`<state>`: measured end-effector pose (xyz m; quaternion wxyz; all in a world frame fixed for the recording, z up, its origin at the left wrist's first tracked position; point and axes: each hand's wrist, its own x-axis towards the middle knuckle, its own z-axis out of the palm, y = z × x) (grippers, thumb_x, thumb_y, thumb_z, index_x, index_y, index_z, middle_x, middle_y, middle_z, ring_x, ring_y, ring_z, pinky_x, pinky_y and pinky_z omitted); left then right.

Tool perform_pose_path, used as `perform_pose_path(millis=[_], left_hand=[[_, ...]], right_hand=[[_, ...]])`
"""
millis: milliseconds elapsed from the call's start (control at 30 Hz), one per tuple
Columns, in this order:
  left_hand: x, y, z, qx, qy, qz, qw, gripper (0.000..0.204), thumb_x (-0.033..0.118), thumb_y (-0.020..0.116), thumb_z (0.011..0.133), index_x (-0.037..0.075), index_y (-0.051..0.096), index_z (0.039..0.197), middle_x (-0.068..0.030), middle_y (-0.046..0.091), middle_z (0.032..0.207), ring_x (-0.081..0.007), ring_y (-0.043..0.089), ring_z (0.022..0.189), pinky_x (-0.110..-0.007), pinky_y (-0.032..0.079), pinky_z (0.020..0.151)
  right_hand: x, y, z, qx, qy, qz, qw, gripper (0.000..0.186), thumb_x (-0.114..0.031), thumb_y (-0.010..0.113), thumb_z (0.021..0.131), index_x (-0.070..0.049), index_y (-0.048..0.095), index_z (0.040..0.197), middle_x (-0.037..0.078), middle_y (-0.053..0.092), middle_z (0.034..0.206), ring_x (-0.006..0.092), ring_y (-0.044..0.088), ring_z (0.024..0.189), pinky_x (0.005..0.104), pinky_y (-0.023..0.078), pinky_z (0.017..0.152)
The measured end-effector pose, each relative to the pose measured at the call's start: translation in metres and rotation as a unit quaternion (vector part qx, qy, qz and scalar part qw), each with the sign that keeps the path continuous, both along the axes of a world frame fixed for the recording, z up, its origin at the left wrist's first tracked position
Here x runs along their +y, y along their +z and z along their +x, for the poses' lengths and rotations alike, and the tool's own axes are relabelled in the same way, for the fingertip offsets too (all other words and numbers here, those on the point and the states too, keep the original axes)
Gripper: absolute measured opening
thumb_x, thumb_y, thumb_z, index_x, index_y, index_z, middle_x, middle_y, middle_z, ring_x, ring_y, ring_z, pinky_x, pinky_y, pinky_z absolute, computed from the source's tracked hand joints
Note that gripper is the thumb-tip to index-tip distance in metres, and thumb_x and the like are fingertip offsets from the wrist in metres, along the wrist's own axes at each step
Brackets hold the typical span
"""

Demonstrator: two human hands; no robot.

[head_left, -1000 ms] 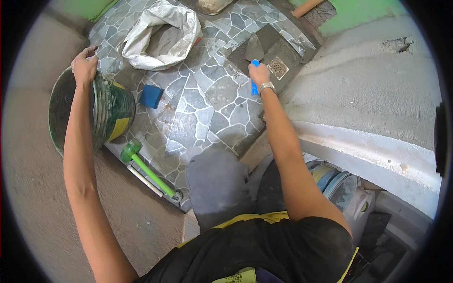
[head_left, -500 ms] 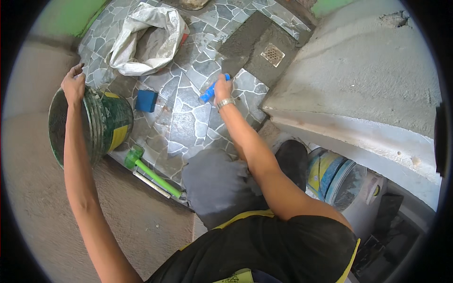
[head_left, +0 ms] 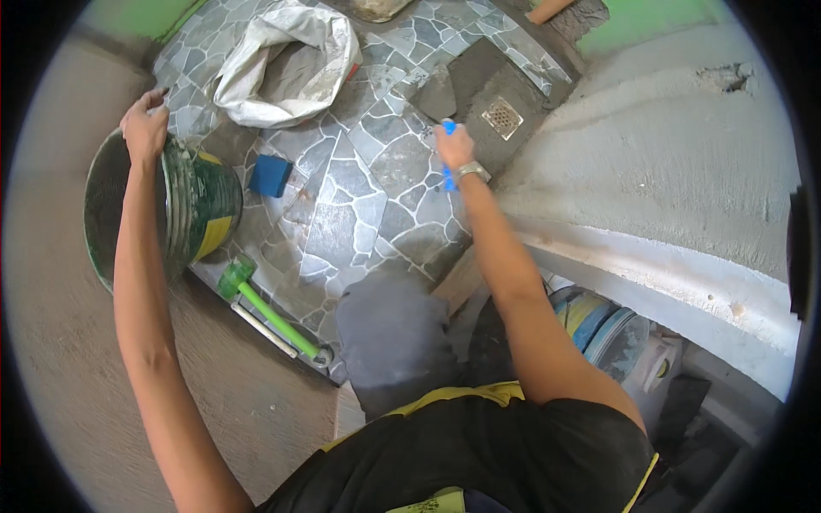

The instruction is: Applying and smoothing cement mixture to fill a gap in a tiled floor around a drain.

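Observation:
My right hand (head_left: 454, 147) is closed round the blue handle of a trowel (head_left: 434, 94), whose blade lies on grey wet mortar (head_left: 481, 70) beside a square metal drain grate (head_left: 502, 117) in the tiled floor. My left hand (head_left: 144, 130) grips the rim of a green bucket (head_left: 203, 205), which is tipped toward the left wall. A blue block (head_left: 270, 175) lies on the tiles between my hands.
A white sack (head_left: 321, 101) holding grey material stands at the back, near a rounded bundle (head_left: 378, 8). A green mallet (head_left: 274, 312) and a white rod (head_left: 261, 332) lie by the floor's left edge. Stacked buckets (head_left: 599, 329) sit below the right wall ledge.
My right hand swung back toward me with the trowel, then moved forward again onto the mortar beside the grate. My left hand dipped with the bucket rim, then rose again.

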<state>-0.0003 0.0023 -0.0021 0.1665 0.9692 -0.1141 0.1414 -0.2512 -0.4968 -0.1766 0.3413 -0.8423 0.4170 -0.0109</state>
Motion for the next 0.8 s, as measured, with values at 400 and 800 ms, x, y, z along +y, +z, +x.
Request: perform_pose_path(millis=[400, 800], left_hand=[[0.001, 0.0, 0.0, -0.005, 0.011, -0.011, 1.0, 0.043, 0.022, 0.054, 0.076, 0.019, 0.07, 0.116, -0.0092, 0.07, 0.109, -0.0273, 0.062, 0.109, -0.037, 0.041, 0.101], [-0.004, 0.006, -0.007, 0.002, -0.002, -0.039, 0.999, 0.045, 0.019, 0.054, 0.076, 0.011, 0.068, 0.118, -0.0134, 0.069, 0.11, -0.0278, 0.063, 0.107, -0.036, 0.042, 0.099]], right_hand=[[-0.064, 0.034, 0.018, 0.284, 0.181, -0.154, 0.929, 0.042, -0.028, 0.063, 0.079, -0.01, 0.066, 0.117, 0.016, 0.062, 0.125, 0.0353, 0.058, 0.119, 0.049, 0.044, 0.1], [-0.127, 0.032, 0.059, 0.271, 0.055, -0.159, 0.948, 0.042, -0.031, 0.063, 0.082, -0.014, 0.065, 0.12, 0.013, 0.06, 0.13, 0.0318, 0.056, 0.122, 0.0485, 0.04, 0.103]])
